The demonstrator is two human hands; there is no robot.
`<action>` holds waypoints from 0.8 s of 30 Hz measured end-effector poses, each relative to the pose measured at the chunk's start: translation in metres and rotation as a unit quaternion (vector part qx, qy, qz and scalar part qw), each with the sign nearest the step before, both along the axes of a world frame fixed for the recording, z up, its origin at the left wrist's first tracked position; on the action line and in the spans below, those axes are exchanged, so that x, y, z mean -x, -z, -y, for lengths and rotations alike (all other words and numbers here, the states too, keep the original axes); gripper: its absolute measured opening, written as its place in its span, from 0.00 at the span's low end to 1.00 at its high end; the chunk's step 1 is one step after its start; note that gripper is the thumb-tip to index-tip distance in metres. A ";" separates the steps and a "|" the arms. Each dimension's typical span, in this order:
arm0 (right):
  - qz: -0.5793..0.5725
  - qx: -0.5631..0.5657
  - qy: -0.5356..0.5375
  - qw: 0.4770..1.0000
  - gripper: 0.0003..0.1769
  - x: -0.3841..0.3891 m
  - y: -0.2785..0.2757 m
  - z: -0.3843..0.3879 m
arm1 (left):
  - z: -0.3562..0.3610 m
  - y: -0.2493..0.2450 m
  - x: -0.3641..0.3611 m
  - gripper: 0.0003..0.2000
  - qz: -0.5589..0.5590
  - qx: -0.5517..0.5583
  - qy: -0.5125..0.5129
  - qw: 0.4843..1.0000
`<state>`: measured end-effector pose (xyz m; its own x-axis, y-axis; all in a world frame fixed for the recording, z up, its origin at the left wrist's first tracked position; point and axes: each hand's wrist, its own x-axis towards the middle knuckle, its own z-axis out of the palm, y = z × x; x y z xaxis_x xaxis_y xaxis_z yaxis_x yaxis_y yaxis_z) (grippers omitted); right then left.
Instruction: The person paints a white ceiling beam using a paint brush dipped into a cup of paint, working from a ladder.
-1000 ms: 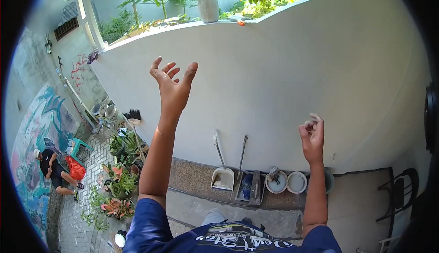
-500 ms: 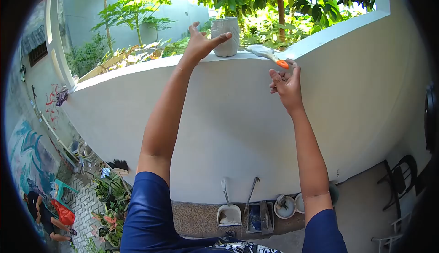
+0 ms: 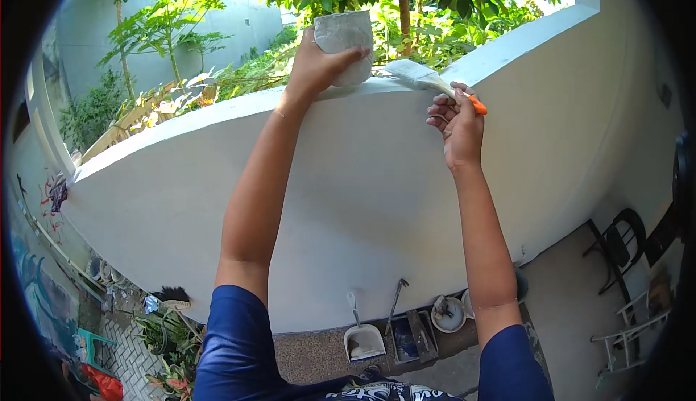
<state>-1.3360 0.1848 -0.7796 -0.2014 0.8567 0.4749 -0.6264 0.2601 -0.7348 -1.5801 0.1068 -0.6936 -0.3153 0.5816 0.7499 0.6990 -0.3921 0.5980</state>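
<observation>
My left hand (image 3: 317, 64) is wrapped round a whitish-grey, paint-covered container (image 3: 349, 42), thumb across its front. The container stands upright at the top of the white wall (image 3: 217, 116); whether its base touches the ledge cannot be told. To its right, my right hand (image 3: 460, 122) pinches a paintbrush (image 3: 441, 85) by its handle, which ends in orange. The brush's wide, whitish bristle end points left, over the ledge, towards the container. Pale smears mark the fingers of my right hand.
Plants and a tree (image 3: 404, 9) stand beyond the wall. Below are a dustpan (image 3: 364, 341), a tray (image 3: 414, 339) and a round bucket (image 3: 449, 315). A black chair (image 3: 620, 245) is at the right, potted plants (image 3: 170, 336) at the lower left.
My left hand has closed round the container. My right hand, open beside the brush before, now grips its handle, and the brush is lifted slightly. The view has shifted.
</observation>
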 end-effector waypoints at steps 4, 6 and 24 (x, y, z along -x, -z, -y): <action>-0.091 0.032 -0.044 0.994 0.14 -0.059 0.012 0.038 | 0.027 0.000 -0.032 0.34 0.042 -0.072 0.080 0.993; -0.135 0.040 -0.067 0.988 0.14 -0.109 0.039 0.068 | 0.057 0.004 -0.068 0.31 0.034 -0.073 0.099 0.992; -0.350 0.405 0.440 0.721 0.18 -0.568 0.295 0.609 | 0.359 0.260 -0.710 0.46 0.176 0.195 0.760 0.595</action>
